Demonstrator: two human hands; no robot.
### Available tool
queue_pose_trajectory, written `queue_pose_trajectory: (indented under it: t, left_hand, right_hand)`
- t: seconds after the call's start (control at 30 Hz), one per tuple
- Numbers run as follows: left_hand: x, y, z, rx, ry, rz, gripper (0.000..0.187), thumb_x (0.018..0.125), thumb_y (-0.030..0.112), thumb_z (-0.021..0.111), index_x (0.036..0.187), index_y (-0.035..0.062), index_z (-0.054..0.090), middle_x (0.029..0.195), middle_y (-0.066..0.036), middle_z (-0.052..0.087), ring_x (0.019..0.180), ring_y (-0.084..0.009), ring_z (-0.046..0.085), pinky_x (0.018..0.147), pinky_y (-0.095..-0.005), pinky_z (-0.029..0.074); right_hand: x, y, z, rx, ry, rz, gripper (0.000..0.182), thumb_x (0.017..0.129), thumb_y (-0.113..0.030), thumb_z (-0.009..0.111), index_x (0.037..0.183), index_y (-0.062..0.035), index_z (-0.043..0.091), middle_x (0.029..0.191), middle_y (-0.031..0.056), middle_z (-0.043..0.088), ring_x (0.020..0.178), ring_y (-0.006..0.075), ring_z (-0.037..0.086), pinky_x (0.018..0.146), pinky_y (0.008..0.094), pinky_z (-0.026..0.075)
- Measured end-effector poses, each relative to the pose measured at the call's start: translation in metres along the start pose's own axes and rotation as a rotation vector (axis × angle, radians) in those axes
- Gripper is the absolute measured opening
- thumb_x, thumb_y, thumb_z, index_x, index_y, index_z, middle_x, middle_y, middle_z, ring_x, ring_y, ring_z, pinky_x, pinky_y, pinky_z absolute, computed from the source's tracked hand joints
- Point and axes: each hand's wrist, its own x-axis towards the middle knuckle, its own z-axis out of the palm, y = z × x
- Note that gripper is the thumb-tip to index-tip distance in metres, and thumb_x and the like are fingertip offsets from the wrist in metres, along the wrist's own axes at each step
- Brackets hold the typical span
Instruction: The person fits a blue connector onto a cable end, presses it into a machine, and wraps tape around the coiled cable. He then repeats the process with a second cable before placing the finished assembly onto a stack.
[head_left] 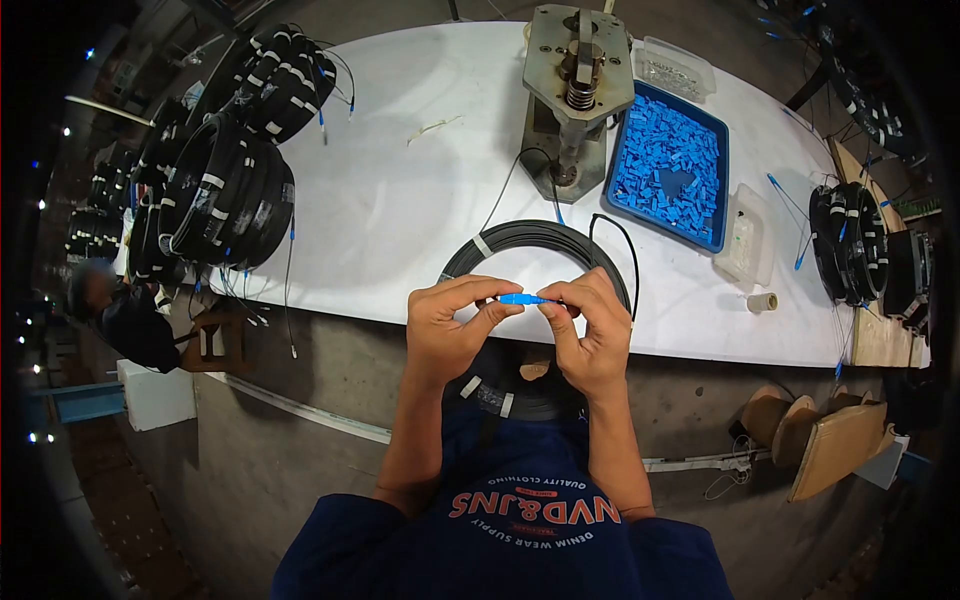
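Note:
A small blue fibre-optic connector is held level between my two hands, just over the table's front edge. The thumb and fingertips of my left hand pinch its wider end. On the other side, my right hand pinches the narrow tail of the same connector; its fingertips hide where the cable joins. Behind both hands lies a coil of black cable bound with white tape. One black cable loop rises beside my right hand.
A metal hand press stands at the back. Right of it are a dark blue tray of blue connector housings, clear plastic boxes and a small spool. Cable coils are stacked left, with more right. A person is at far left.

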Motion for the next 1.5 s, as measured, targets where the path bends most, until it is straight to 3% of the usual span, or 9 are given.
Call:
queue_pose_trajectory:
  t: [0.4,0.47,0.57,0.73,0.93,1.03,1.17,1.37,1.5]
  left_hand:
    - [0.011,0.006,0.011,-0.032,-0.041,-0.001,0.014,0.078,0.0,0.076,0.091,-0.0035,0.072,0.083,-0.009,0.07,0.072,-0.0106,0.059,0.062,-0.0224,0.044]
    - [0.014,0.002,0.019,-0.189,-0.105,0.034,0.017,0.077,-0.002,0.076,0.093,-0.0036,0.071,0.089,-0.01,0.068,0.08,-0.0129,0.06,0.069,-0.024,0.046]
    - [0.017,0.002,0.029,-0.18,-0.164,0.049,0.018,0.077,-0.003,0.075,0.094,-0.003,0.07,0.092,-0.011,0.067,0.085,-0.0151,0.061,0.074,-0.0259,0.047]
    - [0.018,-0.012,0.033,-0.227,-0.219,0.049,0.02,0.077,-0.003,0.076,0.096,-0.0028,0.07,0.098,-0.012,0.066,0.091,-0.0172,0.061,0.081,-0.0274,0.048]
    - [0.047,-0.023,0.053,-0.109,-0.326,0.084,0.042,0.08,0.022,0.076,0.116,0.0038,0.067,0.131,-0.013,0.059,0.124,-0.0265,0.052,0.103,-0.0381,0.04]
    - [0.059,-0.021,0.07,0.18,-0.432,0.37,0.042,0.08,0.022,0.075,0.118,0.0069,0.068,0.13,-0.01,0.06,0.126,-0.0295,0.049,0.104,-0.0393,0.038]
    - [0.069,-0.002,0.1,0.366,-0.481,0.519,0.035,0.085,0.021,0.07,0.119,0.0119,0.069,0.12,-0.005,0.067,0.124,-0.0325,0.047,0.107,-0.0433,0.032]
    - [0.069,0.008,0.157,0.144,-0.48,0.342,0.033,0.082,0.023,0.074,0.11,0.0065,0.072,0.109,-0.006,0.07,0.121,-0.0293,0.047,0.105,-0.0423,0.027]
    - [0.069,0.002,0.194,0.045,-0.522,0.278,0.026,0.084,0.011,0.072,0.107,-0.0009,0.071,0.102,-0.012,0.071,0.11,-0.0273,0.058,0.098,-0.0378,0.042]
  right_hand:
    - [-0.012,0.013,0.005,0.06,0.089,0.099,0.011,0.086,-0.007,0.07,0.092,0.0006,0.066,0.081,0.0058,0.059,0.072,0.0152,0.052,0.064,0.0268,0.043]
    - [-0.02,0.02,0.018,0.541,0.209,0.251,0.014,0.09,-0.008,0.068,0.098,0.0018,0.062,0.09,0.006,0.059,0.082,0.013,0.054,0.074,0.0249,0.044]
    - [-0.033,0.031,0.029,0.773,0.268,0.31,0.017,0.093,-0.009,0.065,0.104,0.0022,0.058,0.097,0.0066,0.058,0.089,0.0125,0.055,0.081,0.0241,0.044]
    - [-0.031,0.035,0.018,0.74,0.261,0.252,0.016,0.094,-0.009,0.064,0.103,0.002,0.058,0.096,0.0057,0.058,0.088,0.0113,0.055,0.08,0.0239,0.044]
    - [-0.024,0.045,-0.009,0.919,0.333,0.171,0.023,0.099,-0.019,0.058,0.111,-0.0002,0.052,0.089,0.0069,0.057,0.08,0.0128,0.049,0.075,0.0267,0.041]
    - [-0.023,0.043,-0.024,0.852,0.382,0.158,0.023,0.099,-0.02,0.056,0.11,-0.0001,0.053,0.088,0.0072,0.056,0.08,0.0142,0.049,0.076,0.028,0.041]
    - [-0.016,0.041,-0.048,0.905,0.591,0.096,0.021,0.101,-0.018,0.053,0.11,0.0001,0.053,0.087,0.008,0.056,0.082,0.0131,0.052,0.078,0.0264,0.043]
    - [-0.018,0.052,-0.075,0.772,0.7,0.258,0.016,0.102,-0.015,0.047,0.104,-0.0001,0.05,0.082,0.0043,0.057,0.078,0.0099,0.056,0.074,0.0249,0.047]
    - [-0.028,0.07,-0.083,0.816,0.761,0.304,0.014,0.102,-0.014,0.048,0.105,-0.0009,0.05,0.088,0.0021,0.057,0.081,0.0051,0.054,0.075,0.0204,0.046]
